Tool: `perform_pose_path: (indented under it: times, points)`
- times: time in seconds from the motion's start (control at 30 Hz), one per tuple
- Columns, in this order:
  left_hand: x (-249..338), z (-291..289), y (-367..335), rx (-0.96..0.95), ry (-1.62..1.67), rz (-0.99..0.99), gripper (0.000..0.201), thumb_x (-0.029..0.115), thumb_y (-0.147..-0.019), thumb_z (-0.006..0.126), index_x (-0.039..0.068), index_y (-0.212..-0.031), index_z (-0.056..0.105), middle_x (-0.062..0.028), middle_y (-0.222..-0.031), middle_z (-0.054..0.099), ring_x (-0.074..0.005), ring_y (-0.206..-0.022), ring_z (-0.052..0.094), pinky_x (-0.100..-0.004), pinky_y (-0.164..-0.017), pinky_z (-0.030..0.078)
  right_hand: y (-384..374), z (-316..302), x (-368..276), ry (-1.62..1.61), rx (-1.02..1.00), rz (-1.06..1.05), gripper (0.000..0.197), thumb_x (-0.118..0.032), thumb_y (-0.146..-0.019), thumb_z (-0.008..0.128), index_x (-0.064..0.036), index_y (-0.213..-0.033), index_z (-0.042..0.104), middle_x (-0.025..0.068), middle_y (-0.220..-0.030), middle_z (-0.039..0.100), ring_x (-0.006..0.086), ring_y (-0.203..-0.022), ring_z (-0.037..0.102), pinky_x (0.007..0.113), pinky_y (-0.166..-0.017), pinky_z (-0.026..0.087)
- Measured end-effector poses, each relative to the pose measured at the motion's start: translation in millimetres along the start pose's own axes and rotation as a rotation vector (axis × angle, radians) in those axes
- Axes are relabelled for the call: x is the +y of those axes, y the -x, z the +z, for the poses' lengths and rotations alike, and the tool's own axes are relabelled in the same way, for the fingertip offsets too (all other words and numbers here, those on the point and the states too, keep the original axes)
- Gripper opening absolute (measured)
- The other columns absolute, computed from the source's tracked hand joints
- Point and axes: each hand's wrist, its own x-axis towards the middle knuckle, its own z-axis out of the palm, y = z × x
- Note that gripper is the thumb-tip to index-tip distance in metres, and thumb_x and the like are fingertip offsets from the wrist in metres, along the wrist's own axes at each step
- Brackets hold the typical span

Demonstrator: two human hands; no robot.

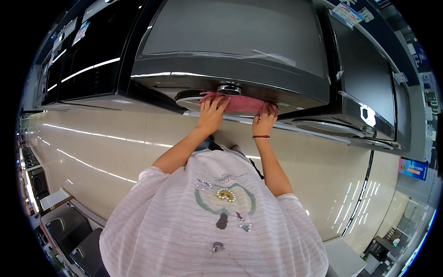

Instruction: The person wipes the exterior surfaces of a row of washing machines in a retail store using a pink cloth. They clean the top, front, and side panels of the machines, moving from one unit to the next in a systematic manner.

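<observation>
A pink cloth (243, 104) is stretched sideways against the front of a dark grey washing machine (230, 27), just below its round silver knob (229, 89). My left hand (213, 110) presses the cloth's left part, its fingers spread over it. At the cloth's right end my right hand (266, 116) grips it, a red bracelet around that wrist. Part of the machine's round door rim (189, 100) shows to the left of the cloth. The cloth hides the rest of the door, and my fingertips are partly sunk in its folds.
More front-loading machines stand close on both sides, a black one (99, 55) to the left and a dark grey one (367, 78) to the right. Clear film and tape (272, 57) cling to the middle machine's top. Shiny beige tiles (115, 152) cover the floor.
</observation>
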Motion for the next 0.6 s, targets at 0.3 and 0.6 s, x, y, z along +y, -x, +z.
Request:
perform_pose_path:
  times: [0.3, 0.6]
  points:
    - [-69, 5, 21, 0.108, 0.072, -0.009, 0.055, 0.000, -0.060, 0.053, 0.006, -0.114, 0.049, -0.0116, -0.114, 0.045, -0.0311, -0.106, 0.040, -0.0415, -0.091, 0.034, -14, 17, -73, -0.156, -0.064, -0.269, 0.044, -0.001, -0.069, 0.052, 0.0007, -0.113, 0.050, 0.0177, -0.112, 0.047, 0.0354, -0.102, 0.045, 0.043, -0.086, 0.038]
    - [-142, 27, 62, 0.065, 0.233, -0.408, 0.063, 0.002, -0.064, 0.060, -0.004, -0.122, 0.033, -0.0246, -0.115, 0.040, -0.0423, -0.110, 0.038, -0.0452, -0.095, 0.032, -21, 67, -147, -0.109, -0.184, -0.496, 0.036, -0.008, -0.073, 0.050, -0.0050, -0.108, 0.057, 0.0081, -0.107, 0.054, 0.0245, -0.100, 0.050, 0.040, -0.086, 0.039]
